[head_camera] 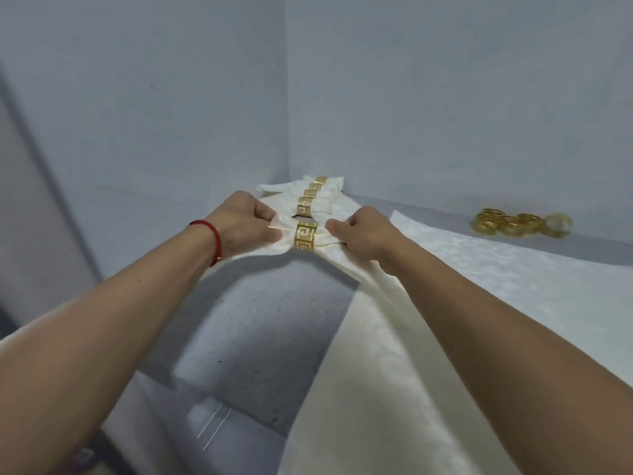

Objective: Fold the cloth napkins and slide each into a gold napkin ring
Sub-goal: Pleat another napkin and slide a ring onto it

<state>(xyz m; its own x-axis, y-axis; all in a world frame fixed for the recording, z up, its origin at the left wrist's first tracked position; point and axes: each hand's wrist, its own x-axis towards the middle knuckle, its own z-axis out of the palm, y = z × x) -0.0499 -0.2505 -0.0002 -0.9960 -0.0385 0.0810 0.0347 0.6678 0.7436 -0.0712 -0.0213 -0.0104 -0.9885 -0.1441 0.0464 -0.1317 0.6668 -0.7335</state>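
A cream cloth napkin (346, 265) runs through a gold napkin ring (305, 236) with a key pattern. My left hand (245, 219) grips the napkin's left end beside the ring. On the other side of the ring, my right hand (363, 231) grips the napkin's right part, whose long end trails down toward me. Just behind, in the corner, lie several finished napkins (329, 204) in gold rings (307, 199), stacked in a row.
A pile of loose gold rings (507, 223) lies at the back right by the wall. Flat cream napkins (462, 303) cover the right side of the grey table (260, 337). Walls meet in a corner just behind the finished napkins.
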